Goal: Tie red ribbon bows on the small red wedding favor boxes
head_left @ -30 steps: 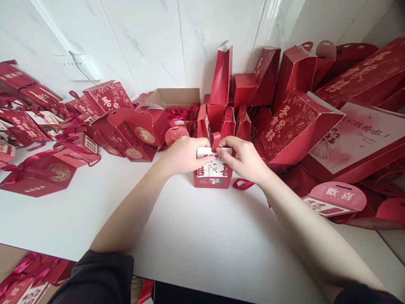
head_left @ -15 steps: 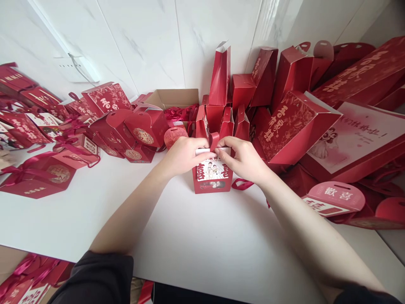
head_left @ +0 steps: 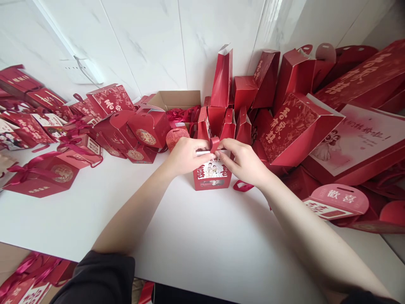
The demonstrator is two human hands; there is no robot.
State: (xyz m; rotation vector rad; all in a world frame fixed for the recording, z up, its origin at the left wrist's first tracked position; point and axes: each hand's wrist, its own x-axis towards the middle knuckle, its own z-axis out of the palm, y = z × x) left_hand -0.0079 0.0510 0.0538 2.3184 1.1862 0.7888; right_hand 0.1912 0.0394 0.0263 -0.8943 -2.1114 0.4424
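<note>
A small red gift box [head_left: 211,184] with a cartoon bridal couple and a small window on its front stands upright on the white table. At its top, a loop of red ribbon [head_left: 214,144] sticks up between my hands. My left hand [head_left: 186,156] is closed on the top edge from the left, thumb in front and fingers behind. From the right, my right hand [head_left: 243,158] pinches the same edge, its thumb close to the left one near the foot of the loop. The fingertips behind the edge are partly hidden.
Red gift boxes [head_left: 300,126] are piled at the right, some tall ones upright against the wall. A cardboard carton [head_left: 177,99] with red ribbons stands behind my hands. More finished-looking boxes with bows [head_left: 41,177] crowd the left. A wall socket [head_left: 80,71] is at back left.
My hands keep hold of the box top, with only slight shifts of the fingers. The view has shifted a little; the box and its ribbon loop look nearly the same.
</note>
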